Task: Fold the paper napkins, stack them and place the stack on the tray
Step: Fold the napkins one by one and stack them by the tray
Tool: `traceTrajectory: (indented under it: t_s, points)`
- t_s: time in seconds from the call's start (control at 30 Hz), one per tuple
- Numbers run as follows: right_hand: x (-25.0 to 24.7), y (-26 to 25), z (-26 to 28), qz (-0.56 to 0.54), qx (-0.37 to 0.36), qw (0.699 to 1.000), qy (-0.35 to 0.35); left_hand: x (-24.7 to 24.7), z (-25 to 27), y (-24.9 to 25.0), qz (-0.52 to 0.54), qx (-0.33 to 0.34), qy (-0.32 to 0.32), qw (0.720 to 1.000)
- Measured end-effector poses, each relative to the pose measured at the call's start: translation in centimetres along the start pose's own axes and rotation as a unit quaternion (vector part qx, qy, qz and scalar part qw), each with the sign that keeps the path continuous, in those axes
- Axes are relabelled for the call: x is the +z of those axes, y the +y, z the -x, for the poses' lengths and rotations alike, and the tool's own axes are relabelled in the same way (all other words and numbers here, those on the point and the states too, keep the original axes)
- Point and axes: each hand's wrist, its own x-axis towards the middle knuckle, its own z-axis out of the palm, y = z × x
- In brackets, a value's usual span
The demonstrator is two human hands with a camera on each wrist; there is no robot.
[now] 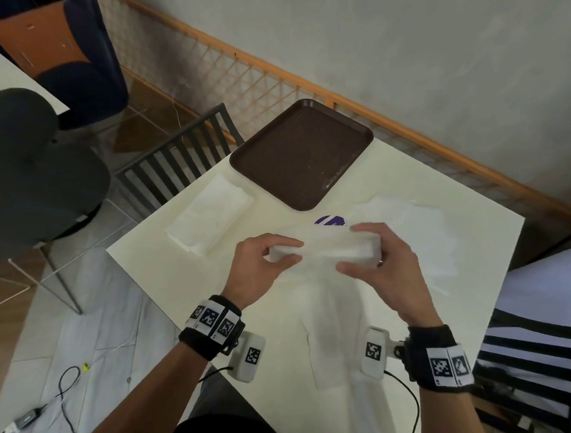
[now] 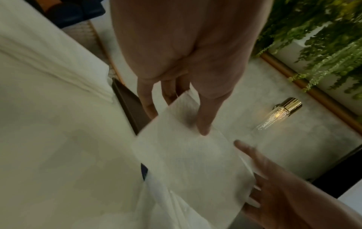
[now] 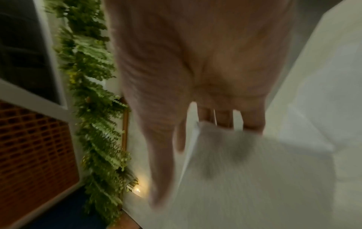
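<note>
Both hands pinch a folded napkin [image 1: 324, 250] end to end, left hand [image 1: 263, 265] and right hand [image 1: 376, 261], lifted just above the bench [image 1: 169, 249], likely to square the fold; folded stack [image 1: 209, 215] waits far left beside the tray [image 1: 355, 129].

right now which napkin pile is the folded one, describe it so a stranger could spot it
On the white table, find the brown tray at the far edge. Just left of it lies the folded napkin stack, a neat narrow rectangle with squared edges. The loose napkins right of the tray are spread flat and wider.
</note>
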Motion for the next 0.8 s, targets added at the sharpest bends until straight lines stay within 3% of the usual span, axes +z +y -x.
traceTrajectory:
  t_s: [0.07, 0.17, 0.37, 0.5, 0.63, 0.8]
  points:
    - [0.4, 0.1, -1.0, 0.104, -0.004, 0.994, -0.026, -1.2, -0.4, -0.3, -0.022, 0.005, 0.038, 0.999]
    - [1.7, -0.2, -3.4, 0.17, -0.028, 0.985, -0.029, -3.5, -0.8, -0.9, -0.065, 0.02, 0.075, 0.995]
    - [7.4, -3.3, -10.2, 0.047, -0.036, 0.996, -0.068, -9.0, -2.0, -2.3, -0.105, 0.011, 0.154, 0.982]
    - [14.2, -5.0, -15.7, 0.083, -0.07, 0.991, -0.083, -13.1, -3.5, -4.8, -0.101, -0.042, 0.199, 0.974]
    - [21.4, -4.3, -21.1, 0.134, -0.057, 0.984, -0.1, -16.1, -5.0, -8.1, -0.129, -0.073, 0.235, 0.961]
    - [27.9, -2.1, -24.3, 0.192, -0.017, 0.973, -0.124, -17.3, -7.1, -11.6, -0.166, -0.153, 0.209, 0.951]
